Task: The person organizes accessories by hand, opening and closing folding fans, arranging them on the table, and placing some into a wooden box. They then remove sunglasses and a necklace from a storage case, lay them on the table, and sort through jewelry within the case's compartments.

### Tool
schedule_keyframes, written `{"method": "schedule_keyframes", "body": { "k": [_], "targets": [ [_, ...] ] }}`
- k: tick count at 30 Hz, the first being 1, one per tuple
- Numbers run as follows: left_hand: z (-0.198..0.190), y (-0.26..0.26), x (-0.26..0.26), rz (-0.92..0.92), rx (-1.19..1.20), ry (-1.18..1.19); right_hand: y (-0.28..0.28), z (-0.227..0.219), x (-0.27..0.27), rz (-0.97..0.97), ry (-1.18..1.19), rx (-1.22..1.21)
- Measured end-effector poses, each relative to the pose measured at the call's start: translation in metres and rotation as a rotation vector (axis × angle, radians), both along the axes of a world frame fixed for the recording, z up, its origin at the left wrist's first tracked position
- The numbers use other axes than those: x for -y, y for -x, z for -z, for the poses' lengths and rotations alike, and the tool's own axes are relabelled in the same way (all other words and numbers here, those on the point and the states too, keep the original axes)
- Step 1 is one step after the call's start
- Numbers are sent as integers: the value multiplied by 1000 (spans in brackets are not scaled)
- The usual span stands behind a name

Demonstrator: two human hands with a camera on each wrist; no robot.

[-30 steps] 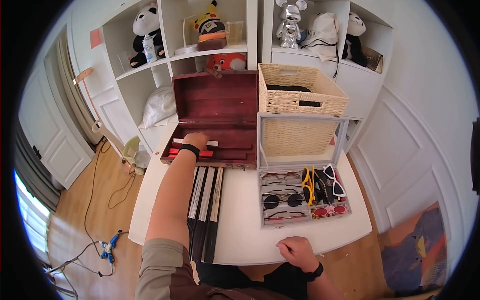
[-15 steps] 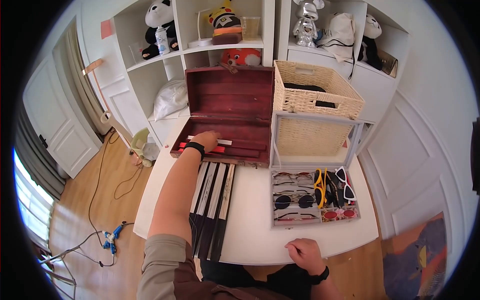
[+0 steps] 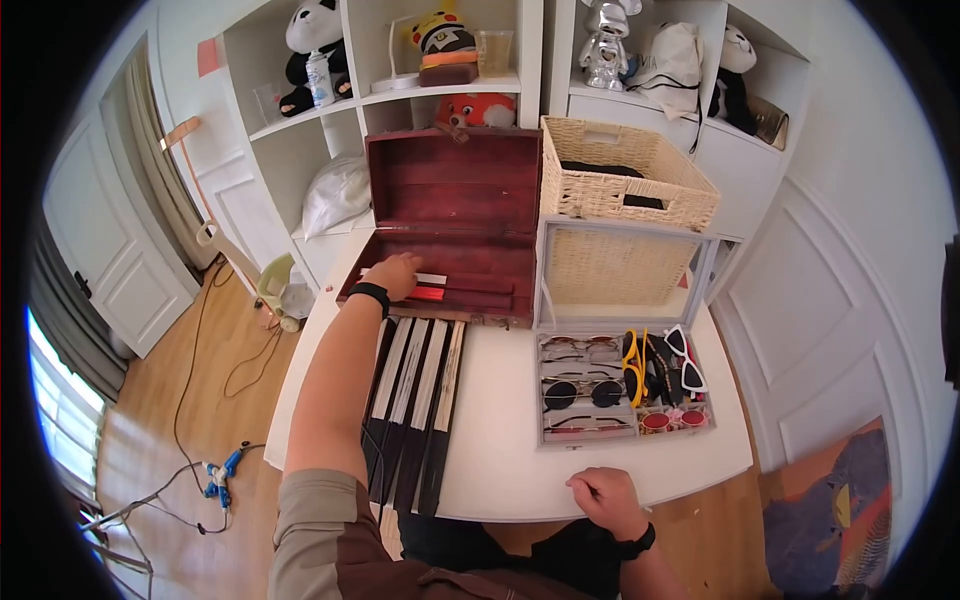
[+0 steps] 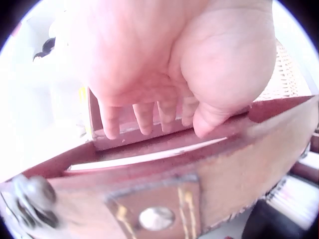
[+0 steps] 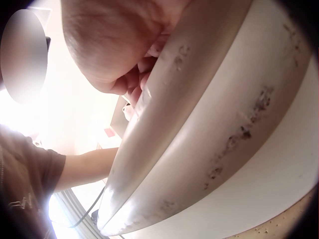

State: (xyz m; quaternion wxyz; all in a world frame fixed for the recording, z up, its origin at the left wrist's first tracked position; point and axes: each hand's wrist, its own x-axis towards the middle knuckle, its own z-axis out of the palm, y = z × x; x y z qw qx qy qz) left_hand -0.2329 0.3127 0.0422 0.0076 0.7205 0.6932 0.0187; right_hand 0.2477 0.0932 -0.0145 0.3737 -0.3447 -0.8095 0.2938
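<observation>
1. Inside the dark red box (image 3: 455,185), lid raised: left hand (image 3: 394,274), fingers extended down and apart, no grip on anything seen; can't tell if fingertips touch the contents.
2. Just right of the left hand, same box: white strip (image 3: 432,280), red strip (image 3: 427,294).
3. Nearer the body than the left hand, along its forearm: row of dark-covered books (image 3: 433,470), page edges up.
4. Near edge of white table (image 3: 500,450): right hand (image 3: 605,495), fingers loosely curled, nothing held.
5. Beyond the right hand: grey case (image 3: 587,440), lid raised, sunglasses (image 3: 607,393) in compartments.
6. Farther past it, behind the case: woven basket (image 3: 600,195), dark item inside.
</observation>
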Motion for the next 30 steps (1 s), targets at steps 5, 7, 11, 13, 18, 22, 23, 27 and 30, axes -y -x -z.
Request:
{"method": "schedule_keyframes", "body": {
  "k": [5, 7, 11, 13, 18, 22, 23, 27, 30],
  "targets": [
    [-44, 13, 44, 232, 143, -429, 1, -4, 0, -7, 20, 14],
    [-66, 11, 87, 128, 205, -324, 1, -6, 1, 3, 32, 5],
    [-53, 23, 156, -5, 313, -31, 2, -2, 0, -13, 16, -22],
    [-34, 25, 176, -70, 263, 62, 3, -5, 1, 4, 38, 7],
    [-5, 10, 186, -232, 294, 142, 4, -6, 2, -1, 31, 22],
    [-14, -6, 178, -280, 241, 211, 5, -4, 4, 22, -21, -11],
    [-21, -12, 178, -335, 266, 259, 5, -3, 5, 28, -22, -17],
    [0, -6, 175, -301, 191, 129, 5, -2, 7, 49, -61, -23],
    [10, -2, 182, -227, 136, 63, 4, -1, 7, 39, -79, -19]
  ]
}}
